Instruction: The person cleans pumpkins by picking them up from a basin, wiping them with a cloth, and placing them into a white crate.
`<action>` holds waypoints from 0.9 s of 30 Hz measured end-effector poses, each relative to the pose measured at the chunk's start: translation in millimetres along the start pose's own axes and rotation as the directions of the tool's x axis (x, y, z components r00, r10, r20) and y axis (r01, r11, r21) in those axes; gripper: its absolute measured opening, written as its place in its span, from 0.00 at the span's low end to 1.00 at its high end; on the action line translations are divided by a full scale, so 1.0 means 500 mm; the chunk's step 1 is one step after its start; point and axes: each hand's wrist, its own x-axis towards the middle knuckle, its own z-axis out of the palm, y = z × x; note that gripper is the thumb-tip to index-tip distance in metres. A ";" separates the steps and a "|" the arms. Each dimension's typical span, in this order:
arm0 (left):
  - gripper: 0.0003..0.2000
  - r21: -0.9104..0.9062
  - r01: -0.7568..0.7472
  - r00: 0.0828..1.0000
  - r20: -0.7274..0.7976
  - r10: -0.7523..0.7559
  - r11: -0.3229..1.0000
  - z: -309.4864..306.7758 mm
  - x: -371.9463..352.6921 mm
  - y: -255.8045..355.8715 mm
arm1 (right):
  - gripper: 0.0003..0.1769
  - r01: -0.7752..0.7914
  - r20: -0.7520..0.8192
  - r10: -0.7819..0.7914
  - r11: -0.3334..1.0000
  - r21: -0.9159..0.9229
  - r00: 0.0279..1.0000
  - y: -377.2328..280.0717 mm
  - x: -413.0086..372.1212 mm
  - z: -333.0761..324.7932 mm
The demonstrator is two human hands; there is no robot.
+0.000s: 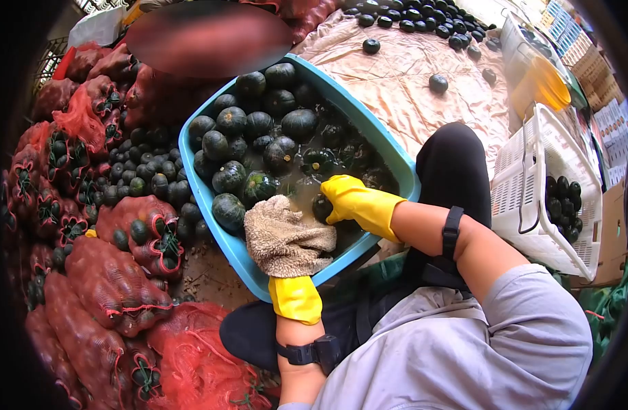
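Observation:
A blue tub [226, 254] holds murky water and many dark green squashes [258, 124]. My right hand [358, 201], in a yellow rubber glove, has its fingers curled round a dark squash [321, 207] at the water near the tub's near side. My left hand [295, 299] also wears a yellow glove, seen only at the cuff. A wet beige cloth [287, 237] covers its fingers over the near rim, so what they do is hidden.
Red mesh sacks [116, 283] of squashes and loose squashes [146, 167] lie on the left. A pale sheet [403, 82] bears more squashes behind. On the right stands a white crate [517, 195] with dark squashes inside. My knees flank the tub's near side.

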 end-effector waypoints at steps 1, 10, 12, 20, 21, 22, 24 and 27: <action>0.15 -0.017 -0.001 0.999 -0.041 0.000 1.000 0.011 -0.001 -0.004 | 0.40 -0.043 -0.032 0.054 0.960 0.276 0.998 0.018 0.017 0.022; 0.20 -0.163 -0.042 0.956 -0.294 -0.007 0.986 0.005 -0.026 -0.009 | 0.28 0.444 -0.364 0.344 -0.191 0.875 0.865 0.019 -0.221 -0.239; 0.21 -0.142 -0.038 0.971 -0.237 0.003 0.989 0.017 -0.023 -0.010 | 0.33 0.862 -0.728 0.465 -0.213 0.460 0.503 0.203 -0.235 -0.255; 0.26 0.016 -0.031 0.999 -0.027 0.031 0.999 0.033 -0.002 -0.012 | 0.35 0.919 -0.919 0.127 0.086 0.385 0.373 0.194 -0.260 -0.323; 0.27 0.042 -0.034 0.999 0.003 0.034 0.999 0.032 0.000 -0.010 | 0.34 0.827 -0.860 -0.003 0.274 0.491 0.511 0.118 -0.209 -0.335; 0.28 0.061 -0.038 0.999 0.031 0.036 0.997 0.032 0.005 -0.007 | 0.26 0.273 -0.518 0.165 0.696 0.664 0.839 0.037 -0.193 -0.326; 0.28 0.066 -0.053 0.995 0.091 0.047 0.996 0.039 0.020 -0.008 | 0.40 0.279 -0.484 -0.170 0.946 0.163 0.858 0.051 -0.029 -0.214; 0.20 -0.030 0.009 1.000 0.013 -0.009 1.000 0.123 0.050 -0.013 | 0.52 -0.014 -0.240 -0.006 0.996 -0.083 0.971 0.018 0.110 -0.069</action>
